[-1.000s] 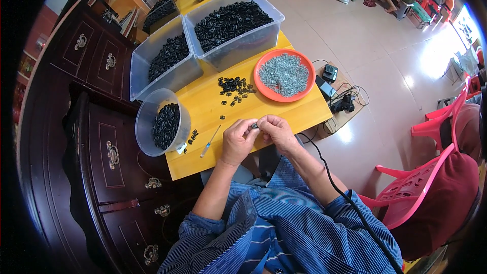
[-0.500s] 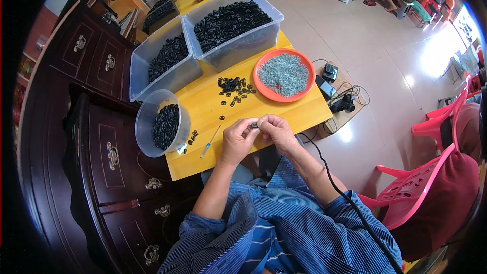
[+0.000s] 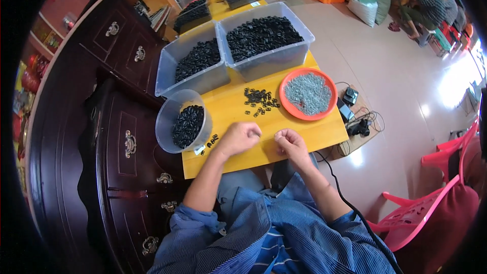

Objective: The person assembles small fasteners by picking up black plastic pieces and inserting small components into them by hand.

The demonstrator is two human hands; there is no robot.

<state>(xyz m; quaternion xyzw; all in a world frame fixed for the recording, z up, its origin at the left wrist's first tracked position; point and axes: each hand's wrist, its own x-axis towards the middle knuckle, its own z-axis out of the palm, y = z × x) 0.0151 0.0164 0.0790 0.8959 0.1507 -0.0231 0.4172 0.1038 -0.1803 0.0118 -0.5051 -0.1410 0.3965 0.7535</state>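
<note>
My left hand (image 3: 239,138) hovers above the yellow table (image 3: 246,155) with its fingers curled inward. What those fingers hold, if anything, is hidden. Close to its right, my right hand (image 3: 293,147) is closed in a pinch, thumb against fingertips; anything between them is too small to make out. The hands are apart. Beyond them lies a loose heap of small black plastic pieces (image 3: 259,99). An orange-red plate (image 3: 331,108) at the table's right side bears a pile of small silvery metal parts (image 3: 308,94). The screwdriver is out of sight.
A clear round tub (image 3: 161,127) of black pieces stands at the table's left edge. Two clear bins (image 3: 299,52) of black pieces stand behind. A dark cabinet (image 3: 117,142) borders the left. Small devices with cables (image 3: 359,128) sit beyond the right edge, near a pink chair (image 3: 413,213).
My hands, together around a small black piece before, have drawn apart. The left has moved up over where the screwdriver lay. The whole view has shifted a little.
</note>
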